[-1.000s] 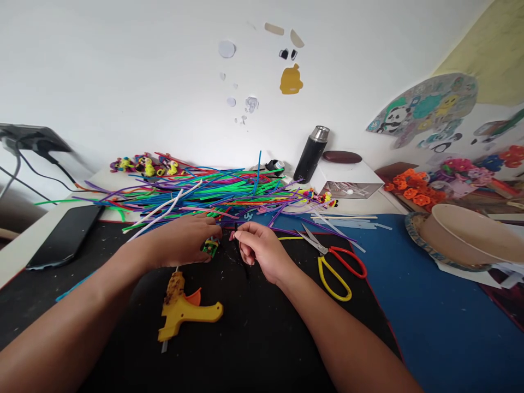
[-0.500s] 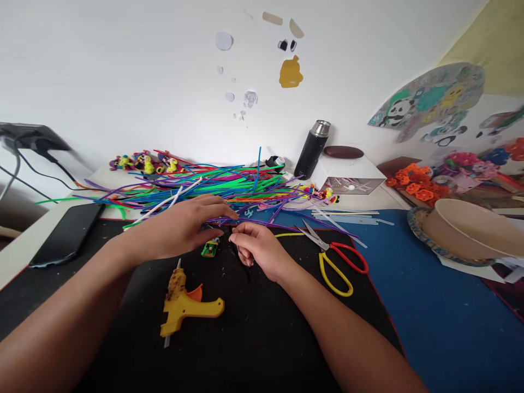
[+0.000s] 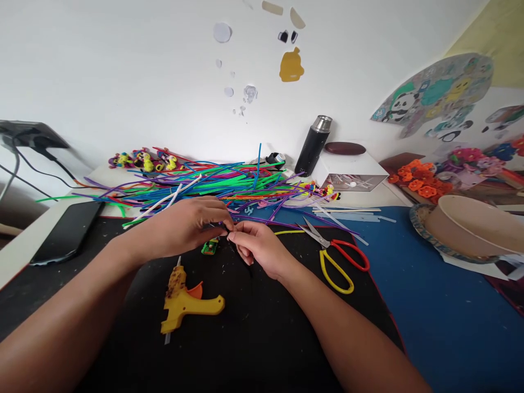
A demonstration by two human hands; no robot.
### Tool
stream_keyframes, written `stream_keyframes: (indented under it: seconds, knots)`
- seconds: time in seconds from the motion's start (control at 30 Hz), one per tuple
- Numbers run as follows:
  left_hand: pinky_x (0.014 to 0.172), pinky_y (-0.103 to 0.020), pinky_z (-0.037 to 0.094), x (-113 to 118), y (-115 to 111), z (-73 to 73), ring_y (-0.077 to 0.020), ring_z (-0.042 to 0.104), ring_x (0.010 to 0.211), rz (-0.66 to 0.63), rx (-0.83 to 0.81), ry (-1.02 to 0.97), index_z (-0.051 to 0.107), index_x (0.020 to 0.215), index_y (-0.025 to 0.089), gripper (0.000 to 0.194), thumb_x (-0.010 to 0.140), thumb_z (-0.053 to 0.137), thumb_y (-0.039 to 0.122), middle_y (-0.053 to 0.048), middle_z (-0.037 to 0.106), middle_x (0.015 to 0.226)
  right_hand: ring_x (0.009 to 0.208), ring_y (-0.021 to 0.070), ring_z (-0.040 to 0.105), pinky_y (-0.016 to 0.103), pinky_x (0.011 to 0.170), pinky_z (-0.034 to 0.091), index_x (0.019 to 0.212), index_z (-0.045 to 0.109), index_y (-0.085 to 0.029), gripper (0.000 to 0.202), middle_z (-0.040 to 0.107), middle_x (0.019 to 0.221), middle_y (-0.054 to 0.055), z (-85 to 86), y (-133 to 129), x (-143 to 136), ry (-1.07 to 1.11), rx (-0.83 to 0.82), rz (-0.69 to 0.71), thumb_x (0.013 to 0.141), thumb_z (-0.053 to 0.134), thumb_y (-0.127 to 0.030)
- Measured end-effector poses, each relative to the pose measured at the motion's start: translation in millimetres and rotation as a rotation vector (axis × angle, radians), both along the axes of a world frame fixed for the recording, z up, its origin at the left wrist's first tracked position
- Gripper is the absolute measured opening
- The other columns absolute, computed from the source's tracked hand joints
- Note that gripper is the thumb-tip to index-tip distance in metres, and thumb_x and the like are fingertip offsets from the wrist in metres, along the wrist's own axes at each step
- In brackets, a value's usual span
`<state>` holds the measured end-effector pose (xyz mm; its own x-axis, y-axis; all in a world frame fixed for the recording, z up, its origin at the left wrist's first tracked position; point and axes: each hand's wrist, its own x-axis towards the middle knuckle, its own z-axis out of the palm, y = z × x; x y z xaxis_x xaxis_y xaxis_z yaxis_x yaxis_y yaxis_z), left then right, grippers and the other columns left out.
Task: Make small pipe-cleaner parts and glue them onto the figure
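Black mat (image 3: 262,338) spanned lower centre, yellow glue gun (image 3: 180,308) left of centre. Left hand (image 3: 180,224) had fingers narrowed, grip unclear; right hand (image 3: 266,248) pinched the thin black strip (image 3: 233,245) mid-frame. Strip looked light, soft, bendable, probably not slippery; best fingertip-pinched near its upper end.

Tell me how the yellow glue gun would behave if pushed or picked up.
The yellow glue gun looks stiff, with a hard, plastic-like body. Lying on its side on the black mat, it will probably slide rather than roll.
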<state>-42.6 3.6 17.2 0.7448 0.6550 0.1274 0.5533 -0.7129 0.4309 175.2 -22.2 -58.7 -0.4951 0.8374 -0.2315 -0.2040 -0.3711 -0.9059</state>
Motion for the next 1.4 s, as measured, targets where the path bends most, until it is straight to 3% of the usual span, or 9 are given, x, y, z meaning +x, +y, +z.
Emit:
stream_keyframes:
  seconds: [0.47,0.9,1.0,1.13,1.3,1.4]
  knots:
    - [0.084,-0.032,0.057,-1.2,0.7,0.4,-0.024,0.077,0.093,0.043,-0.04,0.031,0.083,0.102,0.026,0.031,0.107,0.057,0.042,-0.007,0.083,0.102,0.046,0.0108,0.036,0.027,0.045,0.031,0.082,0.07,-0.022,0.025,0.046,0.052,-0.009,-9.3,2.6,-1.9,-0.024,0.014,-0.045,0.082,0.084,-0.043]
    - [0.073,-0.029,0.052,0.8,-0.2,4.6,-0.0201,0.073,0.081,0.053,-0.04,0.007,0.079,0.097,0.025,0.028,0.105,0.057,0.039,-0.005,0.081,0.093,0.043,0.0089,0.041,0.026,0.045,0.027,0.084,0.067,-0.021,0.041,0.05,0.053,-0.01,-1.1,5.2,3.0,0.026,0.008,-0.084,0.078,0.09,-0.054]
    - [0.076,-0.029,0.053,-5.6,4.0,8.1,-0.021,0.074,0.083,0.128,-0.053,-0.031,0.079,0.099,0.025,0.027,0.102,0.06,0.044,-0.003,0.083,0.098,0.044,0.0084,0.04,0.025,0.045,0.026,0.083,0.067,-0.021,0.042,0.05,0.053,-0.01,-1.6,8.9,5.9,0.068,0.01,-0.14,0.077,0.091,-0.056]
    - [0.072,-0.026,0.051,-15.8,9.9,10.9,-0.0187,0.07,0.077,0.294,-0.071,-0.104,0.077,0.095,0.023,0.03,0.1,0.06,0.048,0.001,0.079,0.088,0.044,0.0079,0.039,0.025,0.045,0.026,0.084,0.066,-0.02,0.045,0.049,0.053,-0.011,-7.3,12.4,4.2,0.071,0.069,-0.197,0.079,0.089,-0.058]
    - [0.072,-0.027,0.049,-21.2,14.2,9.5,-0.0205,0.068,0.078,0.457,-0.079,-0.259,0.074,0.085,0.023,0.034,0.089,0.064,0.055,-0.002,0.077,0.083,0.043,0.01,0.042,0.026,0.048,0.033,0.087,0.062,-0.023,0.041,0.051,0.054,-0.01,-11.4,11.7,-3.6,-0.136,0.211,-0.209,0.091,0.076,-0.061]
    - [0.071,-0.028,0.047,-20.0,14.3,11.4,-0.0204,0.064,0.075,0.489,-0.089,-0.286,0.073,0.083,0.024,0.035,0.087,0.063,0.057,-0.001,0.074,0.08,0.054,0.0124,0.054,0.027,0.058,0.038,0.091,0.068,-0.022,0.025,0.063,0.066,-0.005,2.4,6.5,5.0,-0.525,0.507,-0.172,0.102,0.068,-0.044]
